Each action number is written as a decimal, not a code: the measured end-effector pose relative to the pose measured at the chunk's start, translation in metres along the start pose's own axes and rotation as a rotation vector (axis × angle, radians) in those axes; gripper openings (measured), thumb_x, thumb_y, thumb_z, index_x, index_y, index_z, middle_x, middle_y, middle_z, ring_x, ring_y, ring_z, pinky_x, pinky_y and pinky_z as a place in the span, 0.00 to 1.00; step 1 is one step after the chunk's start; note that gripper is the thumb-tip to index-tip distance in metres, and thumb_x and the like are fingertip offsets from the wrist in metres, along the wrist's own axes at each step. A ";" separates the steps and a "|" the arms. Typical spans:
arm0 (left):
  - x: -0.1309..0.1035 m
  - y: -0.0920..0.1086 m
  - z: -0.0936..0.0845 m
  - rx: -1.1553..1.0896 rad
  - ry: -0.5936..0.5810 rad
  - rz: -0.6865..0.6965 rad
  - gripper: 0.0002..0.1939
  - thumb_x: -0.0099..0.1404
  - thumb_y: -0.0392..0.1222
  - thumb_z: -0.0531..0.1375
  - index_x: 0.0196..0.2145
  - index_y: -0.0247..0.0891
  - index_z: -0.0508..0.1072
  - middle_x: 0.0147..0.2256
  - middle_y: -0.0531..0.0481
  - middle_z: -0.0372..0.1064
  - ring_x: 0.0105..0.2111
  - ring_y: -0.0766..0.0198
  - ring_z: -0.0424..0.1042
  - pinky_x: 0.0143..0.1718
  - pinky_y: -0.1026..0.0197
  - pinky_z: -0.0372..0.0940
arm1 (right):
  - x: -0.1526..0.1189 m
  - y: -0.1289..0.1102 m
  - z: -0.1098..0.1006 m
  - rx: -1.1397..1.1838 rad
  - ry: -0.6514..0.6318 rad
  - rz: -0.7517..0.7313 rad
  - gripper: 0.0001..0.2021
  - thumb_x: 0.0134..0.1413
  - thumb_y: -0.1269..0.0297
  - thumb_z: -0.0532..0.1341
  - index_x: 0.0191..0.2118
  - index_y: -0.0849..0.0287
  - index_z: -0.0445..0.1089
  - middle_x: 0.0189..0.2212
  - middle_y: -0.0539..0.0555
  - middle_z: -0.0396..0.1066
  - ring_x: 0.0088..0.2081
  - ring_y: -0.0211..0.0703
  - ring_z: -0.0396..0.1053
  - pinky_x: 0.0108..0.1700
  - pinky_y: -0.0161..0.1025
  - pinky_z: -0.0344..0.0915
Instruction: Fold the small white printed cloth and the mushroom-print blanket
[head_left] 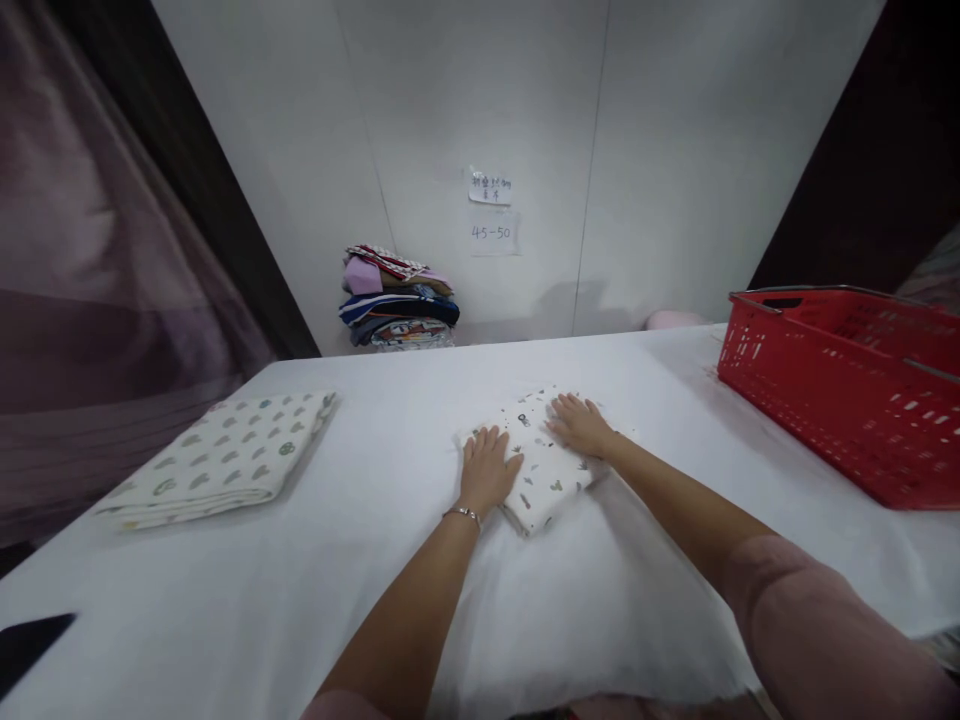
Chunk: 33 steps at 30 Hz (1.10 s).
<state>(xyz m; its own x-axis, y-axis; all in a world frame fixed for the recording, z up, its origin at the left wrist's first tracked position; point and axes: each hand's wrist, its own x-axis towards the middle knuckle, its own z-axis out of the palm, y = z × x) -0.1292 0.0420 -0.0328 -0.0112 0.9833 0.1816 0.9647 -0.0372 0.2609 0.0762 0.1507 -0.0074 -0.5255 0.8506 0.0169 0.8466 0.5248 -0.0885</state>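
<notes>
A white cloth with small dark and olive prints [538, 465] lies folded into a compact bundle on the white-covered table [360, 600]. My left hand [486, 472] rests flat on its left side, fingers spread. On the upper right part of the same cloth lies my right hand [581, 425], palm down with fingers stretched out. Neither hand grips the fabric. Farther left is a larger folded white cloth with grey-green prints [225, 455], apart from both hands.
A red plastic basket [840, 390] stands at the right of the table. Behind the table's far edge rises a stack of folded fabrics [401, 300] against the pale wall. Paper notes [493, 232] hang there. A dark flat object [34, 640] lies at the near left corner.
</notes>
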 end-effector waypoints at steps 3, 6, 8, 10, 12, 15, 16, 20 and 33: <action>0.000 0.000 0.000 0.016 0.010 0.007 0.28 0.65 0.54 0.46 0.58 0.39 0.59 0.62 0.45 0.49 0.63 0.52 0.43 0.61 0.46 0.39 | 0.027 -0.015 0.008 0.050 -0.005 -0.085 0.33 0.58 0.44 0.40 0.64 0.57 0.47 0.65 0.57 0.39 0.65 0.51 0.35 0.62 0.53 0.36; -0.002 -0.002 0.003 0.023 0.004 0.013 0.28 0.65 0.55 0.45 0.59 0.39 0.58 0.62 0.45 0.48 0.63 0.52 0.42 0.62 0.46 0.38 | 0.044 -0.018 0.020 0.073 0.002 -0.065 0.33 0.58 0.43 0.41 0.64 0.56 0.47 0.65 0.56 0.40 0.65 0.50 0.37 0.61 0.53 0.36; -0.002 -0.002 0.004 0.024 -0.006 0.009 0.29 0.66 0.55 0.45 0.59 0.38 0.58 0.63 0.46 0.47 0.63 0.53 0.41 0.62 0.46 0.38 | 0.050 -0.015 0.026 0.082 -0.003 -0.050 0.34 0.57 0.42 0.40 0.64 0.56 0.46 0.65 0.56 0.40 0.65 0.51 0.36 0.61 0.53 0.36; -0.003 -0.001 0.003 0.025 -0.016 0.005 0.29 0.66 0.55 0.44 0.60 0.38 0.57 0.63 0.46 0.46 0.63 0.53 0.40 0.62 0.46 0.37 | 0.051 -0.012 0.029 0.090 -0.005 -0.060 0.35 0.57 0.42 0.39 0.64 0.57 0.46 0.65 0.56 0.39 0.65 0.50 0.36 0.62 0.53 0.35; -0.001 0.001 -0.001 0.032 -0.037 0.003 0.29 0.65 0.55 0.45 0.59 0.37 0.57 0.63 0.45 0.46 0.63 0.53 0.41 0.62 0.46 0.37 | 0.050 -0.010 0.029 0.094 0.000 -0.070 0.35 0.57 0.42 0.39 0.64 0.57 0.45 0.66 0.56 0.38 0.65 0.50 0.36 0.61 0.53 0.35; 0.008 0.005 -0.010 0.058 -0.048 0.002 0.28 0.64 0.54 0.48 0.57 0.38 0.60 0.62 0.44 0.48 0.63 0.50 0.43 0.61 0.44 0.39 | 0.049 -0.011 0.029 0.085 0.009 -0.072 0.34 0.57 0.42 0.39 0.64 0.56 0.45 0.65 0.56 0.39 0.65 0.50 0.36 0.61 0.53 0.36; 0.012 0.006 -0.013 0.067 -0.026 0.007 0.29 0.63 0.55 0.49 0.57 0.38 0.60 0.62 0.44 0.48 0.63 0.50 0.43 0.61 0.44 0.39 | 0.049 -0.011 0.029 0.080 0.007 -0.069 0.34 0.57 0.42 0.38 0.64 0.56 0.45 0.65 0.56 0.39 0.65 0.50 0.36 0.61 0.53 0.36; 0.026 0.003 -0.010 0.055 0.018 -0.025 0.32 0.63 0.57 0.46 0.60 0.36 0.56 0.63 0.42 0.46 0.63 0.50 0.41 0.61 0.44 0.35 | 0.048 -0.014 0.028 0.071 0.001 -0.064 0.35 0.58 0.42 0.38 0.65 0.57 0.44 0.66 0.56 0.38 0.65 0.49 0.36 0.62 0.53 0.35; 0.028 -0.004 0.005 0.054 -0.008 -0.054 0.35 0.64 0.60 0.41 0.61 0.35 0.55 0.64 0.44 0.42 0.64 0.52 0.38 0.62 0.46 0.33 | 0.065 0.026 0.012 0.049 -0.094 0.099 0.35 0.56 0.41 0.40 0.65 0.53 0.41 0.66 0.50 0.31 0.65 0.52 0.35 0.59 0.54 0.46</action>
<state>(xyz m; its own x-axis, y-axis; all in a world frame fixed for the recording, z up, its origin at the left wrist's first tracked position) -0.1323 0.0703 -0.0341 -0.0616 0.9850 0.1612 0.9754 0.0252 0.2188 0.0633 0.2189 -0.0207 -0.4475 0.8900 -0.0873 0.8906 0.4347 -0.1339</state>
